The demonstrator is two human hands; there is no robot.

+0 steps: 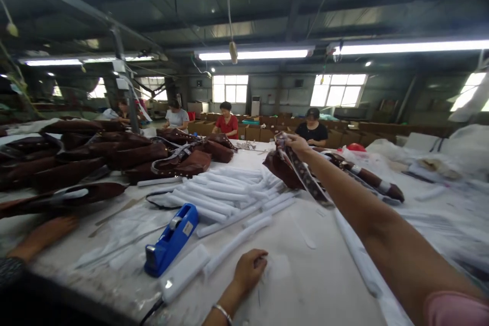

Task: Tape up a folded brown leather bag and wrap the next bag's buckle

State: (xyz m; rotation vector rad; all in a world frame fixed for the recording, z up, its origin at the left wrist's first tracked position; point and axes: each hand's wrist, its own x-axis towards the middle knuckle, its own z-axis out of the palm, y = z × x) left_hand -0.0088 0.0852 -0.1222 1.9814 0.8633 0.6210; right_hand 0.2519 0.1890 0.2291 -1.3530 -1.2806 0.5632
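Note:
My right hand, arm stretched far forward, is closed on a patterned strap that hangs down in a loop. A brown bag hangs or lies just behind the strap. My left hand, with a bracelet at the wrist, rests low over the white table. Its fingers are curled together, and what they hold, if anything, I cannot make out. A blue tape dispenser stands left of it, beside a white, box-like device with a cord. White rolls are heaped beyond the dispenser.
Brown bags are piled along the left. Another person's hand lies at the left edge near a brown bag. More wrapped straps and clear plastic cover the right side. Several people work across the table; cartons stand behind.

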